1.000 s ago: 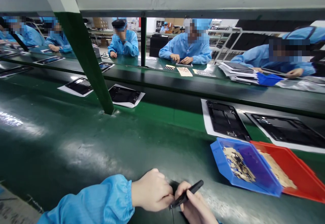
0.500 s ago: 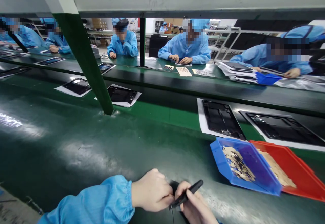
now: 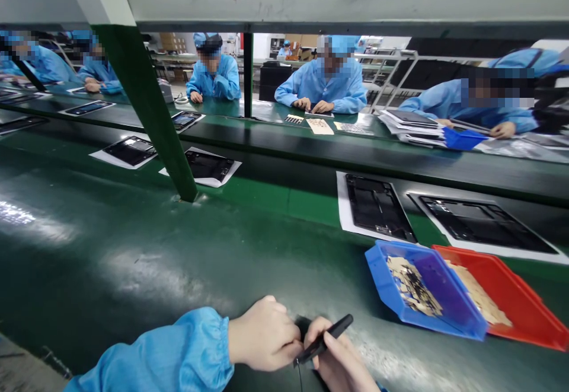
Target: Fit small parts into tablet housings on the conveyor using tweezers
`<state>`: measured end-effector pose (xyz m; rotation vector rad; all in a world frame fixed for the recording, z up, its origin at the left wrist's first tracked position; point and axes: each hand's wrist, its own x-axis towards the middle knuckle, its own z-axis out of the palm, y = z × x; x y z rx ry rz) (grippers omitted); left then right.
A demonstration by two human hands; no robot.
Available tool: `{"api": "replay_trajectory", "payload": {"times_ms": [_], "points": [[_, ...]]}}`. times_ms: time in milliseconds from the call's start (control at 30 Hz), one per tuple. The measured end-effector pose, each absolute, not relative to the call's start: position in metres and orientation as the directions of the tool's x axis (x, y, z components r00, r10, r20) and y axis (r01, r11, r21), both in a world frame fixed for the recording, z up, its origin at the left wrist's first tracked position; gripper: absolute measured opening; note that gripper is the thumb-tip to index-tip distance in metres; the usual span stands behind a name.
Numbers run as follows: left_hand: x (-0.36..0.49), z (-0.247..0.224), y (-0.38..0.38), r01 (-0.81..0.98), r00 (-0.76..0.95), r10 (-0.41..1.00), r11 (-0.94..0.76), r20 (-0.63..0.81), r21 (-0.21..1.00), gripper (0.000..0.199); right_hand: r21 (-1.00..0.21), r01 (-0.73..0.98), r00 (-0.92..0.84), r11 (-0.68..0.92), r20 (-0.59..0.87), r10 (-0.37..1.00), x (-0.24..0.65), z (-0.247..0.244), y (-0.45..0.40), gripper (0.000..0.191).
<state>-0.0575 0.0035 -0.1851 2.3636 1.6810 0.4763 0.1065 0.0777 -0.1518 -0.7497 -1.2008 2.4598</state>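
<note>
My right hand [image 3: 340,356] grips a slim, black, pen-shaped tool [image 3: 328,337], its narrow end slanting down to the left. Near that end my left hand [image 3: 267,335] is closed, with thumb and forefinger pressed together. Whatever the left fingers pinch is too hidden to name. Both hands are close together at the bottom of the view, over the green bench [image 3: 213,261]. A thin dark line runs downward below the tool's end; what it belongs to is unclear.
To the right sit a blue bin [image 3: 462,315] with small tan and black pieces and a red bin [image 3: 524,303]. Black tablet housings [image 3: 377,205] on white sheets lie along the belt beyond. A green post [image 3: 146,107] rises at left. Several co-workers in blue sit opposite.
The tablet housings on the belt have shifted slightly left. The view has moved a little. Both hands and the black tool keep nearly the same pose.
</note>
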Motion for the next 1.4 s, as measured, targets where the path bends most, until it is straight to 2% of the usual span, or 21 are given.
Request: {"api": "replay_trajectory", "payload": {"times_ms": [733,867,933,1000,1100,1233,1400], "points": [[-0.059,-0.188,0.005,0.874,0.292,0.946,-0.322,0.138,0.363,0.024,-0.788,-0.045,-0.847,-0.614,-0.296,0.442,0.106,-0.161,0.080,0.031],[-0.059,-0.182,0.001,0.841,0.278,0.950,-0.313,0.144,0.441,0.025,-0.805,-0.060,-0.838,-0.591,-0.280,0.468,0.109,-0.152,0.077,0.031],[-0.060,-0.177,-0.002,0.767,0.219,0.958,-0.285,0.183,0.575,0.027,-0.837,-0.072,-0.830,-0.542,-0.251,0.499,0.117,-0.147,0.082,0.031],[-0.061,-0.171,-0.002,0.624,0.072,0.979,-0.195,0.192,0.757,0.027,-0.878,-0.078,-0.817,-0.471,-0.215,0.536,0.129,-0.144,0.091,0.030],[-0.071,-0.164,0.019,0.366,-0.184,0.979,-0.016,0.089,0.931,0.022,-0.919,-0.094,-0.802,-0.383,-0.159,0.576,0.150,-0.145,0.110,0.032],[-0.097,-0.160,0.100,0.305,-0.349,0.937,0.091,0.022,0.948,0.017,-0.914,-0.142,-0.787,-0.380,-0.129,0.604,0.164,-0.156,0.126,0.035],[-0.118,-0.155,0.221,0.311,-0.535,0.838,0.314,-0.107,0.897,0.029,-0.859,-0.155,-0.796,-0.488,-0.184,0.577,0.164,-0.159,0.118,0.039]]}}
